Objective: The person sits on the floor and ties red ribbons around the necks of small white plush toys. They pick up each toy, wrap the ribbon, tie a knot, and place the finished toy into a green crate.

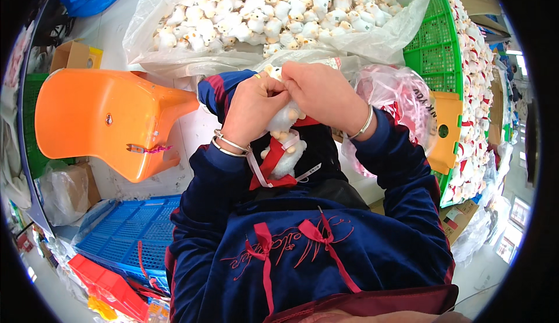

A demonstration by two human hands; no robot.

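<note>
My left hand [253, 104] and my right hand [326, 96] meet above my lap, fingers pinched together. Between and below them shows a white plush toy [285, 117], with a pale part of it above the fingertips. The left fingers press against this toy. What the right fingertips pinch is hidden behind the knuckles. On my lap under the hands lies another white plush toy [289, 161] with a red strip [271, 159] and a pale pink ribbon [256, 170] about it.
A clear plastic sheet [142, 32] holds a heap of small white plush toys ahead. An orange chair [75, 113] stands at left, with small snips [137, 148] on it. Blue crates [125, 233] sit lower left. A bag of pink ribbons [396, 93] and a green crate [431, 43] are at right.
</note>
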